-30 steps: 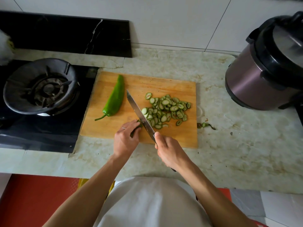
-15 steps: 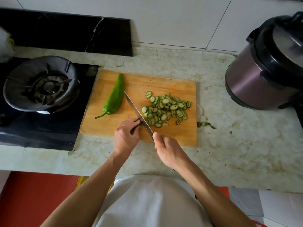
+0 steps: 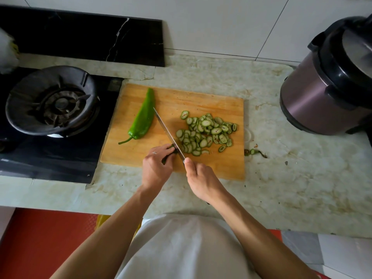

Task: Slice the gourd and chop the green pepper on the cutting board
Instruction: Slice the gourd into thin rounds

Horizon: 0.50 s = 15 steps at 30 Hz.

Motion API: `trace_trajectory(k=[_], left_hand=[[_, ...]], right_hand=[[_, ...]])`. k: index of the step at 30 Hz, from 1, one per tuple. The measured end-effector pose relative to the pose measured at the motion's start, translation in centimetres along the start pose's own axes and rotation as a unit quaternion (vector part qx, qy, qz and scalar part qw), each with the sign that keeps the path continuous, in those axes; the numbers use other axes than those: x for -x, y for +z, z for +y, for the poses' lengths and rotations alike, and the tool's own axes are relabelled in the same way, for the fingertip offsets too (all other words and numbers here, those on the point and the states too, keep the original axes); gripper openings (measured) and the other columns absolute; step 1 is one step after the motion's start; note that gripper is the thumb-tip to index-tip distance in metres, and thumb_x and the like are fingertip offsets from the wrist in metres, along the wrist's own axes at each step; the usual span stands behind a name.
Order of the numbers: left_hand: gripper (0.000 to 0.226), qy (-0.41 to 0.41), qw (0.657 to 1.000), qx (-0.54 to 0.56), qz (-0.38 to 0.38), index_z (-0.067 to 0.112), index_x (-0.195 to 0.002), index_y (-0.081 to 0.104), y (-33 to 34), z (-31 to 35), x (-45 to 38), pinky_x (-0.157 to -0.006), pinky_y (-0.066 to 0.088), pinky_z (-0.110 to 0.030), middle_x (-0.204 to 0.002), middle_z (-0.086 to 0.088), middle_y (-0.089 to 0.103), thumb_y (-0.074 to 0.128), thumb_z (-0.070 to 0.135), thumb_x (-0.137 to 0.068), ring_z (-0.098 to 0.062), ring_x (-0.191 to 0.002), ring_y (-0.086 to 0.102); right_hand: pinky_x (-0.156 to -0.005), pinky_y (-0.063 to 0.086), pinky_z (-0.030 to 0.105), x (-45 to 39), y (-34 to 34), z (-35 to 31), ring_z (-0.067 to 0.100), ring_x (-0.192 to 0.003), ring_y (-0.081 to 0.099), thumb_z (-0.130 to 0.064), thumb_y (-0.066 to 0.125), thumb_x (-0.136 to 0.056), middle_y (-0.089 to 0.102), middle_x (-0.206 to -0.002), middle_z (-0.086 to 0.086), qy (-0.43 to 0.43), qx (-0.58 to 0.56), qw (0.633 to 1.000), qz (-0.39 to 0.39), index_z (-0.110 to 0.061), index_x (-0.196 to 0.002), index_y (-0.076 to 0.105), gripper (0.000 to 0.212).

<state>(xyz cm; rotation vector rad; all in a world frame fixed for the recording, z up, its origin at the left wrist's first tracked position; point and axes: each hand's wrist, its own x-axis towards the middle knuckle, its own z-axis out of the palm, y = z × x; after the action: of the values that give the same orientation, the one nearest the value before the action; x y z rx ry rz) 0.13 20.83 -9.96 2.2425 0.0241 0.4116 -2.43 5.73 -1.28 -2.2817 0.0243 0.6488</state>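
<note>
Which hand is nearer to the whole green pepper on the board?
Left. The left hand pins the gourd end just below the green pepper; the right hand, gripping the knife, sits farther right.

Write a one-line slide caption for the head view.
Right hand slices the last gourd stub, held by the left hand, beside a whole green pepper.
</note>
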Motion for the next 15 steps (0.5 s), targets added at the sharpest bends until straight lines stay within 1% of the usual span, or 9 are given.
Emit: trace_trajectory(k=[1,3,5,6,7,8,11,13,15], left_hand=[[0.027,-0.002,1.0,0.0,0.001,0.008,-0.099,0.08,0.0,-0.1,-0.1,-0.091,0.051,-0.021,-0.104,-0.007,0.076,0.08,-0.004,-0.075,-0.02,-0.099,0.07],[0.026,-0.012,1.0,0.0,0.001,0.009,-0.099,0.08,0.1,-0.2,0.0,-0.091,0.051,-0.022,-0.105,-0.006,0.076,0.079,-0.003,-0.075,-0.019,-0.1,0.069],[0.026,-0.01,1.0,-0.004,0.0,0.008,-0.099,0.08,0.2,-0.2,0.2,-0.091,0.053,-0.026,-0.105,-0.007,0.076,0.079,-0.003,-0.075,-0.02,-0.1,0.069],[0.026,-0.006,1.0,-0.006,0.0,0.008,-0.098,0.08,0.2,-0.2,0.2,-0.091,0.053,-0.027,-0.105,-0.007,0.076,0.08,-0.003,-0.075,-0.021,-0.1,0.069],[0.025,-0.004,1.0,-0.007,-0.001,0.007,-0.098,0.08,0.2,-0.3,0.2,-0.091,0.053,-0.027,-0.105,-0.008,0.076,0.08,-0.003,-0.075,-0.022,-0.1,0.069],[0.025,-0.002,1.0,-0.007,-0.003,0.007,-0.098,0.08,0.2,-0.3,0.2,-0.091,0.052,-0.027,-0.104,-0.008,0.076,0.081,-0.003,-0.075,-0.022,-0.099,0.069],[0.025,-0.011,1.0,-0.004,-0.014,0.008,-0.098,0.08,0.0,-0.2,0.0,-0.094,0.047,-0.016,-0.104,-0.007,0.076,0.081,-0.002,-0.075,-0.02,-0.1,0.069],[0.025,-0.015,1.0,0.003,-0.021,0.008,-0.099,0.08,-0.1,-0.3,0.0,-0.097,0.042,-0.008,-0.105,-0.007,0.075,0.081,0.0,-0.076,-0.019,-0.103,0.067],[0.025,-0.014,0.999,0.003,-0.03,0.008,-0.101,0.079,-0.3,-0.5,0.0,-0.097,0.039,-0.006,-0.107,-0.008,0.074,0.081,0.0,-0.077,-0.019,-0.105,0.066]], right_hand=[[-0.07,0.037,0.031,0.5,0.1,0.2,0.026,-0.069,0.048,-0.039,0.023,-0.107,0.047,-0.068,0.003,-0.002,-0.001,1.0,0.007,-0.006,-0.089,0.052,0.048],[-0.064,0.036,0.031,1.2,0.9,1.4,0.033,-0.068,0.054,-0.029,0.024,-0.106,0.055,-0.073,0.011,-0.041,0.008,0.997,0.065,-0.004,-0.097,0.058,0.043],[-0.064,0.034,0.032,1.5,0.9,1.6,0.04,-0.081,0.06,-0.018,0.024,-0.106,0.061,-0.094,0.019,-0.02,-0.003,0.998,0.053,-0.004,-0.119,0.055,0.037],[-0.067,0.034,0.033,1.3,0.8,1.6,0.039,-0.088,0.059,-0.018,0.024,-0.107,0.061,-0.103,0.02,-0.005,-0.015,0.999,0.04,-0.006,-0.123,0.052,0.034],[-0.07,0.036,0.034,1.2,0.7,1.6,0.037,-0.089,0.057,-0.021,0.024,-0.108,0.06,-0.103,0.019,0.008,-0.023,0.999,0.026,-0.008,-0.117,0.052,0.033],[-0.071,0.037,0.034,0.9,0.4,1.5,0.034,-0.085,0.056,-0.027,0.025,-0.108,0.061,-0.097,0.017,0.014,-0.016,1.0,0.006,-0.011,-0.103,0.053,0.033],[-0.057,0.039,0.033,-0.2,-0.3,0.8,0.022,-0.061,0.051,-0.044,0.028,-0.106,0.055,-0.068,0.003,0.056,-0.089,0.994,0.011,-0.021,-0.071,0.049,0.046],[-0.05,0.036,0.029,-0.6,-0.1,0.8,0.016,-0.052,0.046,-0.049,0.03,-0.104,0.05,-0.06,-0.002,0.073,-0.112,0.991,0.017,-0.023,-0.066,0.049,0.05],[-0.05,0.035,0.029,-0.4,-0.1,1.0,0.015,-0.051,0.043,-0.046,0.03,-0.105,0.048,-0.058,-0.005,0.076,-0.112,0.991,0.018,-0.026,-0.066,0.048,0.047]])
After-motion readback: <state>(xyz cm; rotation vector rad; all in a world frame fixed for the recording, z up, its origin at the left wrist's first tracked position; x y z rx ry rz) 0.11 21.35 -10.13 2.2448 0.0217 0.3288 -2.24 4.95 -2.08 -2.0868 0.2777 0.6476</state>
